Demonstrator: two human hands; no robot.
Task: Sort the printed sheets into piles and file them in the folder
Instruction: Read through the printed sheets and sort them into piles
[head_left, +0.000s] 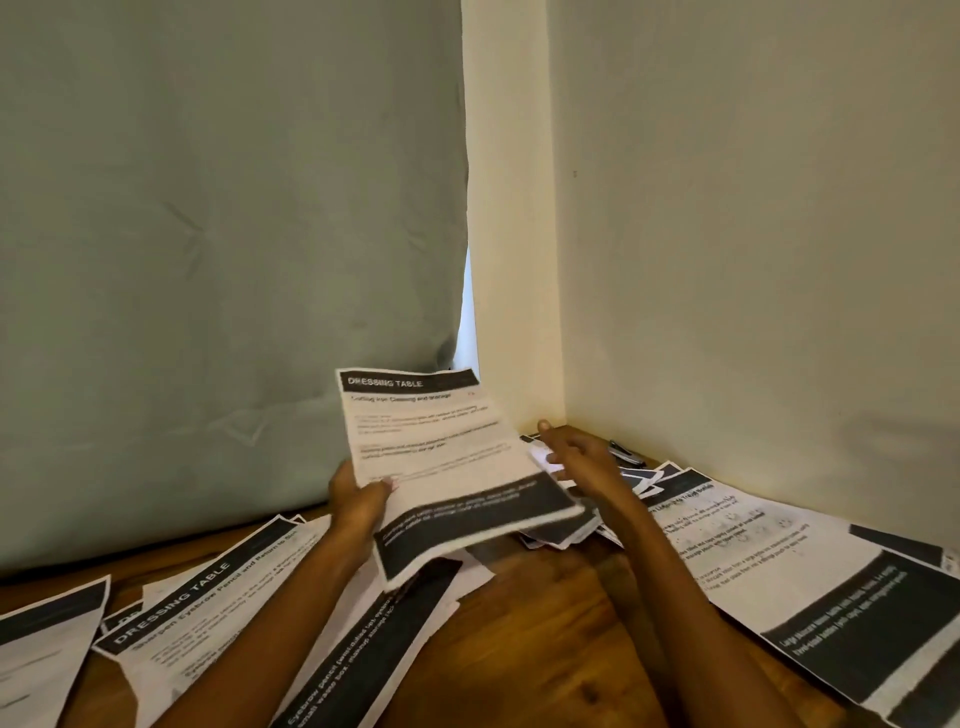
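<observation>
We are still in the sorting stage. Our left hand (358, 501) grips a raised sheet (447, 467) headed DRESSING TABLE by its left edge, above the middle of the wooden table (540, 613). Our right hand (576, 452) reaches toward the far corner with fingers loose and nothing clearly in them. Loose piles spread along the left edge (208, 613) and the right edge (810, 561). We see no folder, so filing seems not begun.

Grey-green curtain (223, 234) left; cream wall (753, 234) right; wooden tabletop (535, 639) below.
</observation>
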